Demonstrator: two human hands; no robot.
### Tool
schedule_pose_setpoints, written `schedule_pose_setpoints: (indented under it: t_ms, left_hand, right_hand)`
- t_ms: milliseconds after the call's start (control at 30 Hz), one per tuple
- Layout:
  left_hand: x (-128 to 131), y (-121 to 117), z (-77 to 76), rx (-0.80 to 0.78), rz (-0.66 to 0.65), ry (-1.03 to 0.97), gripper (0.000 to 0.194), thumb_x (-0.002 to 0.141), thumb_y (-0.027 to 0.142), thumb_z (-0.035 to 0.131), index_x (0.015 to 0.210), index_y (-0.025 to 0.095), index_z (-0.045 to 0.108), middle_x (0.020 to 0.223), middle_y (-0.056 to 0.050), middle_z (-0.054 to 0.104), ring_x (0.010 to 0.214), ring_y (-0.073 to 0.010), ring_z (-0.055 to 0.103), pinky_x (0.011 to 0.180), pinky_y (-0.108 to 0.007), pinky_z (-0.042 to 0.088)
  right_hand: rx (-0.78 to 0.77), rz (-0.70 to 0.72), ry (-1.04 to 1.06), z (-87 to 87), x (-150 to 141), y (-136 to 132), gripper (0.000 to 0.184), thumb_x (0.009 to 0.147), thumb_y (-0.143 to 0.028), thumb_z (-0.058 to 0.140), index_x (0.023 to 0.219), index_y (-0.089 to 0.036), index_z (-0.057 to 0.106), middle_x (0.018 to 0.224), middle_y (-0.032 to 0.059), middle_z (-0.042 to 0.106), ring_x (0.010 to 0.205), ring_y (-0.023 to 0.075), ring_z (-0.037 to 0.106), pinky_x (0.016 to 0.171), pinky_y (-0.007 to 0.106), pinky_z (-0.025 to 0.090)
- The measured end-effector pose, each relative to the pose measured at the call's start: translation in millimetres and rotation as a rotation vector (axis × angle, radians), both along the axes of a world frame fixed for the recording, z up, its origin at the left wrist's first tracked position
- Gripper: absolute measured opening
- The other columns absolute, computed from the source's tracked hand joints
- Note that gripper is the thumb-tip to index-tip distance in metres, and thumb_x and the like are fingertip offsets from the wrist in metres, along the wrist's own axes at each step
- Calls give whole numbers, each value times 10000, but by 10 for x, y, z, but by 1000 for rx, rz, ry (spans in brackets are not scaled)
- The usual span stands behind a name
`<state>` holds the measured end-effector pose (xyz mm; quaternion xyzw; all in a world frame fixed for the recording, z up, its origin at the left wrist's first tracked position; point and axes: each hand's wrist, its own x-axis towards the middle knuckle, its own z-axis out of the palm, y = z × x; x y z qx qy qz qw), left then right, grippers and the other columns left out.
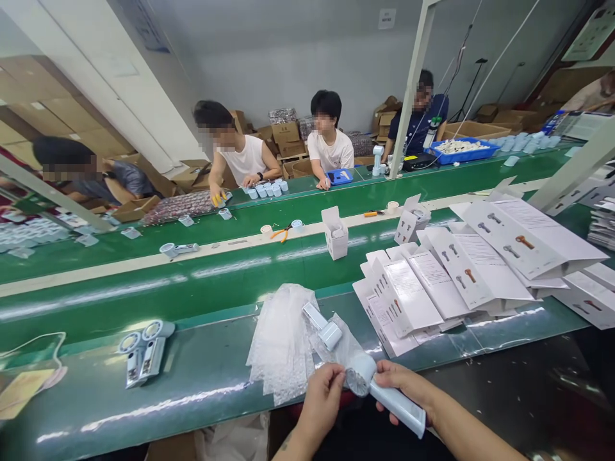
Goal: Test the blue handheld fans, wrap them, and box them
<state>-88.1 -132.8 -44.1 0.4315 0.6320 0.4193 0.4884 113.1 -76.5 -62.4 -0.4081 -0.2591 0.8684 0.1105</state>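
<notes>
— Grips a light-blue handheld fan (398,410) by the handle in the right hand (401,384), fingers wrapped closed, over the near edge of the green bench (206,371). Brings thumb and forefinger of the left hand (323,397) together at the fan head's rim.

— Pinching anything?

— Impossible to tell; perhaps just steadying the rim.

— How far along?

— Apparently partway, judging by two open white boxes (334,234) (412,219) beyond the bench, both with contents inside. Out of any box: the held fan, plus a second fan (331,333) on a clear bag (343,342) just beyond, and a pair of fans (144,352) toward the bench's left end.

— Wrapped, the one in hand?

— Handle bare; head too close to the clear bag to be sure.

— And around it?

— Stacked bubble bags (283,339) near the bench's front edge, heaped cartons (413,288) to the right, orange-handled pliers (283,235) across the belt (269,272).

— Anything in the way?

— Possibly the second fan, right on the plastic, and the cartons, crowding the right side.
</notes>
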Motion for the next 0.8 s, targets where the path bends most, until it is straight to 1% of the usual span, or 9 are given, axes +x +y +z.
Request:
schedule_pose_setpoints:
  t_ms: [100,233,300,400,467,533,600,700,800]
  left_hand:
    - [61,-43,-7,317,-114,435,212,904,241,434,869,180,634,774,-54,631,747,-186,579,692,-305,470]
    - [50,-80,-70,680,-274,806,250,897,106,364,977,165,593,761,-69,616,696,-183,568,637,-300,505]
    - [53,-120,-88,736,-288,885,261,885,77,360,1016,156,571,763,-67,614,677,-178,567,629,-298,514]
    - [130,-172,-78,710,-260,901,221,881,74,365,959,150,556,728,-58,599,656,-178,567,609,-296,518]
    - [199,-189,-66,739,-337,894,208,877,82,366,937,148,554,712,-59,593,642,-182,564,593,-298,516]
    - [244,-196,-76,794,-452,882,215,869,90,372,969,148,554,734,-64,603,650,-185,570,606,-301,520]
    - [249,-189,-116,729,-435,878,218,857,85,382,973,165,548,747,-57,602,668,-187,581,621,-300,521]
    - [224,-150,-190,393,-249,812,192,809,85,427,935,185,533,820,-63,600,776,-206,603,697,-328,518]
    - [249,-107,-192,115,-259,692,162,797,107,418,867,192,536,837,-66,612,780,-207,607,709,-330,492]
  right_hand:
    - [-32,-34,-73,88,-50,-58,360,689,-376,632,957,-180,496,736,21,604,520,147,623,335,193,444]
    - [21,-47,-120,180,-109,-112,527,704,-371,616,1169,-220,419,755,22,623,517,154,625,348,211,457]
    - [77,-57,-160,175,-125,-153,474,700,-389,627,1103,-213,448,750,19,617,527,156,626,350,219,467]
    - [125,-47,-235,114,-143,-211,394,676,-420,656,940,-206,457,715,-12,578,501,143,609,330,209,454]
    - [120,-39,-266,71,-149,-213,429,642,-395,687,934,-209,434,685,-27,567,468,140,594,322,206,440]
    - [83,-93,-267,45,-152,-184,506,615,-351,702,1011,-214,419,667,-26,585,455,154,594,333,221,446]
    - [45,-178,-268,31,-159,-158,505,641,-344,675,1054,-212,415,635,-20,595,466,165,600,357,231,458]
    - [6,-212,-330,7,-195,-184,309,749,-400,575,943,-200,441,547,-13,567,463,157,588,388,227,464]
    - [-5,-175,-400,-35,-240,-265,220,824,-426,475,820,-211,427,541,4,566,479,145,593,460,246,493]
